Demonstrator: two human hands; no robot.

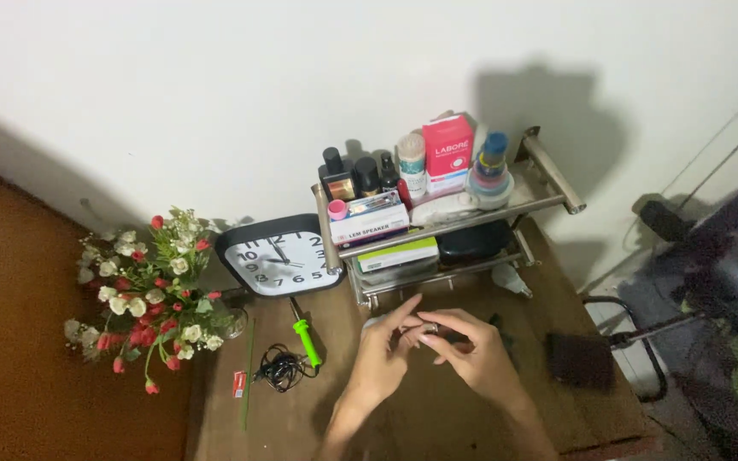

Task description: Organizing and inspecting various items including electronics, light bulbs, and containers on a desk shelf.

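My left hand (382, 354) and my right hand (471, 350) meet over the middle of a brown wooden table (420, 418), just in front of a two-tier metal rack (548, 175). Their fingertips touch around a small ring-like item (430, 328); it is too small to tell which hand holds it. A dark object (495, 322) lies on the table partly hidden behind my right hand.
The rack holds bottles, a red box (448, 154), flat boxes and stacked tape rolls (491, 175). A square black-framed clock (277, 256) leans on the wall. Artificial flowers (151, 294), a green-handled tool (306, 337), tangled black cable (280, 369), a black pad (580, 360) and a bulb (507, 277) surround the hands.
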